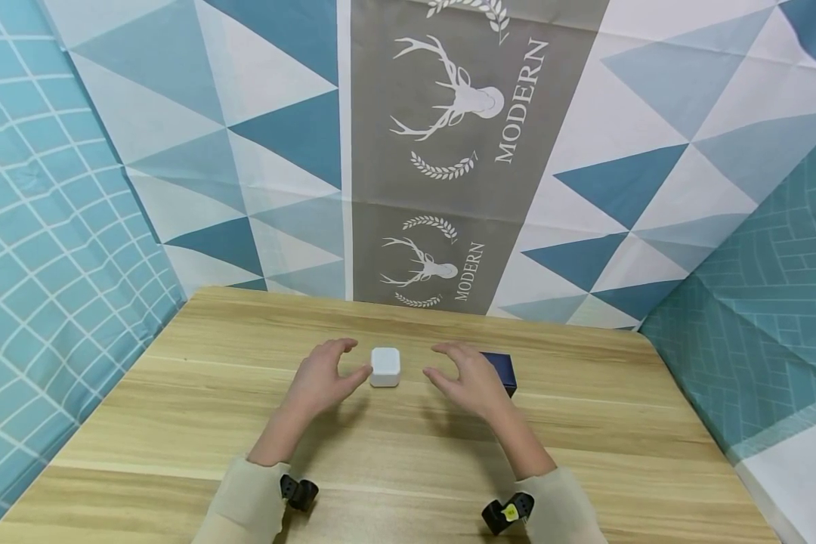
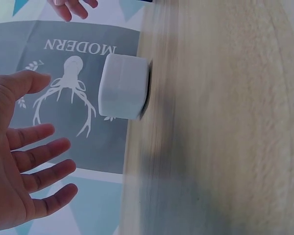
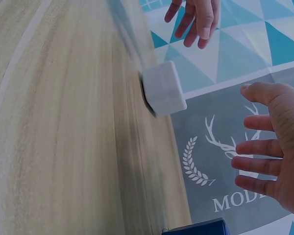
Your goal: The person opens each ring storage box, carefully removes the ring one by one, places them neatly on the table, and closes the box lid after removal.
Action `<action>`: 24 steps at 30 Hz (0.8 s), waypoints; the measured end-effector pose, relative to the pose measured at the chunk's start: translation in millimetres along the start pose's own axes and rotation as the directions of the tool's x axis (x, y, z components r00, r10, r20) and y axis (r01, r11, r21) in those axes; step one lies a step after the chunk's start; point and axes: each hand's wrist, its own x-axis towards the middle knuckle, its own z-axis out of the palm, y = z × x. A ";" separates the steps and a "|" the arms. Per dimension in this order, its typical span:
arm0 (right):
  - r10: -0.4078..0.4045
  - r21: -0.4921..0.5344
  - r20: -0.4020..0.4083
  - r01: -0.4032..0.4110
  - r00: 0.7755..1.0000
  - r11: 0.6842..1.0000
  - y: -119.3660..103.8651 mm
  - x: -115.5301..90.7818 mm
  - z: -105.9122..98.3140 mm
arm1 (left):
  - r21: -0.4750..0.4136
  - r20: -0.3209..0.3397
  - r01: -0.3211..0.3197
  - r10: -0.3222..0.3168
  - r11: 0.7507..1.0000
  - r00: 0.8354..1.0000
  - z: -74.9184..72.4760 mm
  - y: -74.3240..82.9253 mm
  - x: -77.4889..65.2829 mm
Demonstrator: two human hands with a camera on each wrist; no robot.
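Note:
A small white box with rounded corners (image 1: 384, 366) sits on the wooden table between the two hands. Just left of it is my left hand (image 1: 323, 379), fingers spread and holding nothing; in the left wrist view its thumb is apart from the white box (image 2: 123, 86). My right hand (image 1: 472, 381) is over the table to the right of the white box, with nothing in its grasp. Its fingers (image 3: 258, 147) are parted and relaxed in the right wrist view. Partly hidden behind the right hand is a dark blue box (image 1: 502, 370).
The wooden table (image 1: 381, 468) ends at the back against a patterned cloth (image 1: 435, 151) with deer prints. Blue tiled-pattern cloth (image 1: 54, 227) hangs on the left, and teal cloth (image 1: 775, 317) on the right. Each wrist carries a small black camera.

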 end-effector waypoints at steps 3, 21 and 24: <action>0.003 -0.001 0.005 -0.003 1.000 1.000 -0.3 0.2 1.5 | 0.001 0.002 -0.007 0.007 1.000 1.000 0.8 0.5 -0.3; -0.006 0.036 0.024 0.005 1.000 0.999 -6.7 4.1 8.9 | 0.013 0.023 0.012 -0.012 1.000 1.000 6.4 -0.2 0.2; -0.007 0.045 0.025 0.005 1.000 0.999 -7.3 4.3 11.7 | 0.016 0.028 0.015 -0.015 1.000 1.000 7.9 -0.1 0.5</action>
